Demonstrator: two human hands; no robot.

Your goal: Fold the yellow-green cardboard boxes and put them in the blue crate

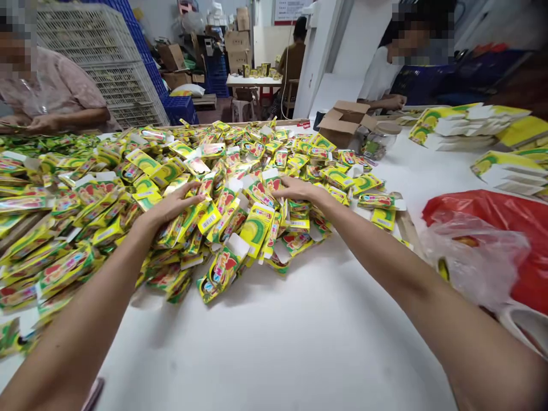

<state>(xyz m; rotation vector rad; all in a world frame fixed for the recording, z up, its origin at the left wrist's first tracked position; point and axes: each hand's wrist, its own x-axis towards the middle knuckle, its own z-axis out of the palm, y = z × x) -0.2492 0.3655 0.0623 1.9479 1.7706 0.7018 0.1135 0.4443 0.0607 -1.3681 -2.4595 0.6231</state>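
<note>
Both of my arms reach forward over a big heap of small yellow-and-green printed cartons point(257, 228). My left hand point(173, 205) lies on the heap's near side, fingers stretched out and apart over several cartons. To its right, my right hand point(297, 188) rests on the cartons with its fingers extended to the left; some fingertips are partly hidden among the boxes. Neither hand visibly grips a carton. Between the hands the boxes lie jumbled and tilted, some with white end flaps standing up. One carton point(220, 274) sticks out at the heap's front edge on the white table point(274, 348).
Stacks of larger flat cartons point(509, 171) stand at right, near a red plastic bag point(466, 205) and a clear bag point(475, 257). An open cardboard box point(342, 123) and a jar point(381, 140) sit behind. People work at left and right; white crates point(103, 57) rise behind.
</note>
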